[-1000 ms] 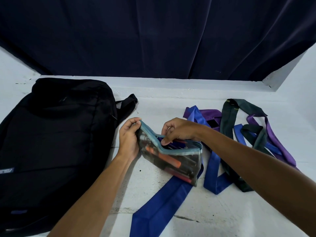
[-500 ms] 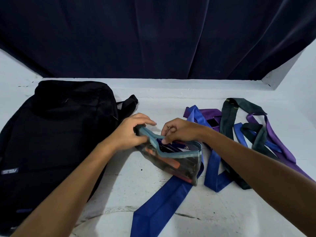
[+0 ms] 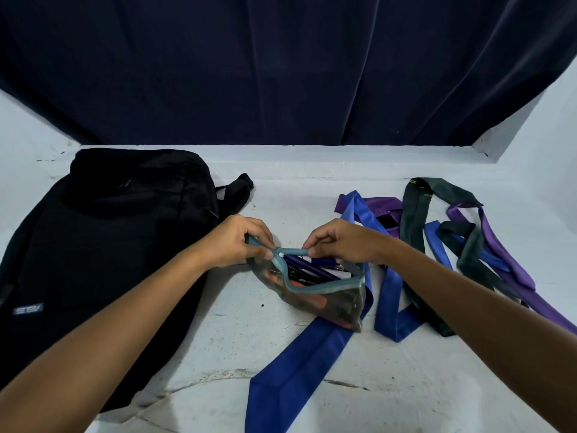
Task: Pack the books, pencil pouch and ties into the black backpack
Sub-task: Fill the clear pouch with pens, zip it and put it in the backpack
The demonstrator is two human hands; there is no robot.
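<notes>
White tabletop [image 3: 312, 354] runs up to a dark navy curtain [image 3: 281, 73] across 12 o'clock. Black backpack [image 3: 103, 254] lies flat from 9 to 7 o'clock, looks closed from here, strap poking out its right side. Ties [image 3: 421, 245] are piled loose at 3 o'clock: green, purple, blue tangled together. One long blue tie [image 3: 299, 370] runs out toward 6 o'clock, passing under the pouch.

Pencil pouch [image 3: 315, 292] sits dead centre, mesh-sided with a teal zip edge, mouth gaping, pens visible inside. Your left hand [image 3: 237, 242] pinches the zip end at the pouch's 10 o'clock corner. Your right hand [image 3: 343, 242] pinches the far lip of the mouth just beside it. Both hands clamped on the pouch, close together, not touching.

Step in hand looks like zipping the pouch, barely started. No books visible, so they may already be inside the backpack; can't tell.

Next: hold the zip end taut with your left, find the slider and run it toward 4 o'clock. Then open the backpack, as nothing goes in until that's done.
</notes>
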